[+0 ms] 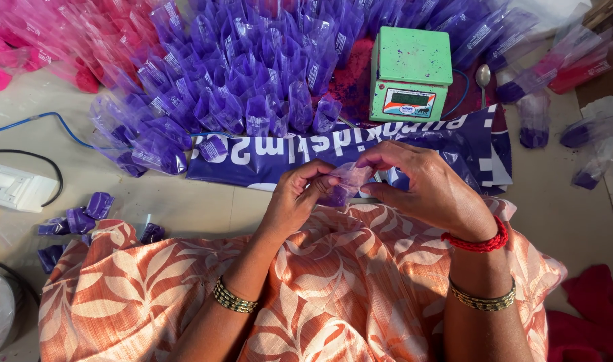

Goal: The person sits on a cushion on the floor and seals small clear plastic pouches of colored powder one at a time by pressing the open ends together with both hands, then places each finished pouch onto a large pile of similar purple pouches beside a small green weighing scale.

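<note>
A small clear plastic pouch (345,182) with purple powder at its bottom is held between both hands above my lap. My left hand (294,200) pinches its left side with thumb and fingers. My right hand (427,186) grips its top right edge with the fingertips. Orange leaf-patterned cloth (333,281) covers my knees below. Just beyond the hands a blue printed sheet (280,155) lies on the floor.
A large heap of purple-powder pouches (239,74) fills the back, with pink ones (45,40) at far left. A green weighing scale (410,74) and a spoon (483,79) stand behind the sheet. Folded purple packets (78,220) lie left, near a white switch box (15,188) and cables.
</note>
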